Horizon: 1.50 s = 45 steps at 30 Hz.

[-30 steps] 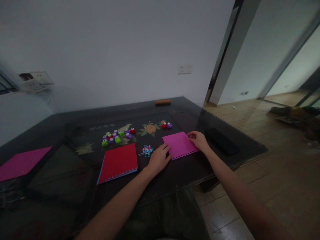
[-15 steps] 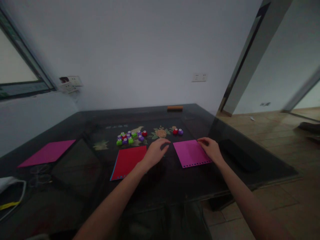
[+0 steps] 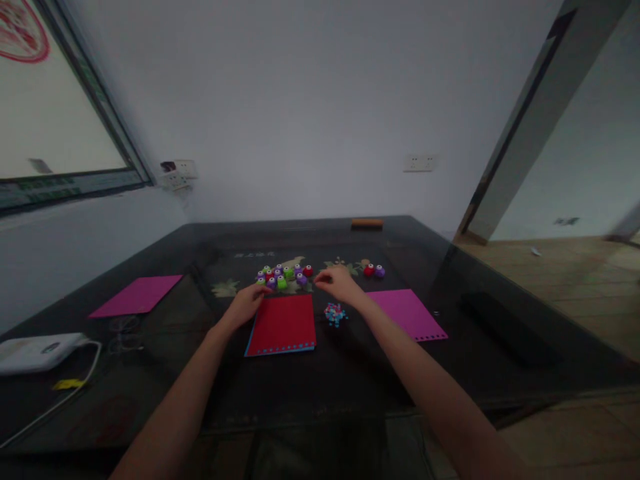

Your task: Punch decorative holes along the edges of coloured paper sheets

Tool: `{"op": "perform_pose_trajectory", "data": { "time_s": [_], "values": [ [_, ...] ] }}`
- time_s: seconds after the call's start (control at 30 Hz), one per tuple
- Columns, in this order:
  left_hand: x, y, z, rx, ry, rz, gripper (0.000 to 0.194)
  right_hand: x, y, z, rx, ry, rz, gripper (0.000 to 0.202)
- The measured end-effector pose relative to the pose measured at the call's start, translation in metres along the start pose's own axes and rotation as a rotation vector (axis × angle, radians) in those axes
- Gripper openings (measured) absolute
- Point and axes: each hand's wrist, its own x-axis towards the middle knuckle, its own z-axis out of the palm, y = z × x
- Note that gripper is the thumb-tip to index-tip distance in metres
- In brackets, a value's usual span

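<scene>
Lying on the dark table [image 3: 280, 393], the red sheet [image 3: 287, 320] tops a blue one [image 3: 249, 347]. My left hand [image 3: 247, 304] is at its 11 o'clock corner, fingers bent; my right hand [image 3: 341, 283] hovers toward 1 o'clock, thumb and fingertips close. I cannot tell whether either grips. Small beads [image 3: 335, 314] and a pink sheet [image 3: 405, 310] lie toward 3, colorful figures [image 3: 282, 283] at 12.
</scene>
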Motion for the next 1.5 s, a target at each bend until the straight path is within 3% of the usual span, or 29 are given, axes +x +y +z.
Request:
{"op": "perform_pose_trajectory", "data": {
  "time_s": [0.2,0.33,0.5,0.93,1.5],
  "values": [
    [-0.006,0.002,-0.002,0.067,-0.134,0.079,0.034,0.003,-0.012,0.044,-0.411,0.006,0.008,0.02],
    [-0.009,0.003,0.001,0.147,-0.199,0.054,0.055,-0.005,-0.012,0.055,-0.448,-0.014,-0.024,0.037],
    [-0.009,-0.001,0.006,0.2,-0.196,0.056,0.062,-0.004,-0.012,0.059,-0.412,-0.033,0.001,0.058],
    [-0.007,-0.007,0.008,0.164,-0.171,0.114,0.063,-0.003,-0.011,0.062,-0.292,0.008,0.031,0.058],
    [-0.008,0.013,0.0,0.087,-0.184,0.149,0.048,-0.007,-0.017,0.063,-0.324,0.028,0.0,0.042]
  ]
}}
